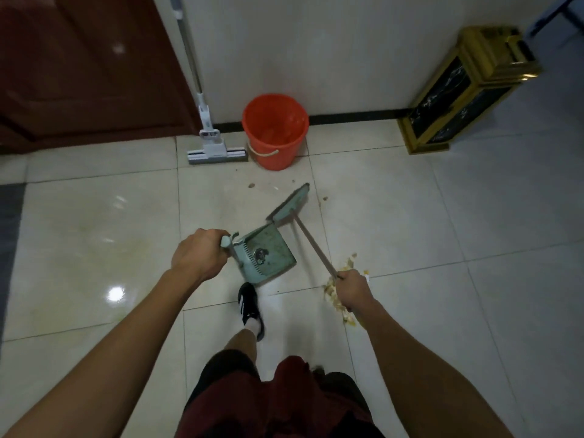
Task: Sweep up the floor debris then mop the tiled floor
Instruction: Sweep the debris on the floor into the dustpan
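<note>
My left hand (199, 252) grips the handle top of a pale green dustpan (268, 254), whose pan hangs over the tiled floor (442, 216). My right hand (352, 287) holds the thin brown handle of a broom; the green broom head (290, 203) rests on the tiles just beyond the pan. A pile of yellowish debris (339, 298) lies under and beside my right hand. A few small crumbs (251, 185) are scattered near the bucket. A white squeeze mop (218, 153) leans on the wall next to an orange bucket (275, 135).
A dark red door (88, 67) stands at the left. A gold and black bin (467, 93) is against the wall at the right. My black shoe (249, 306) is planted just below the dustpan.
</note>
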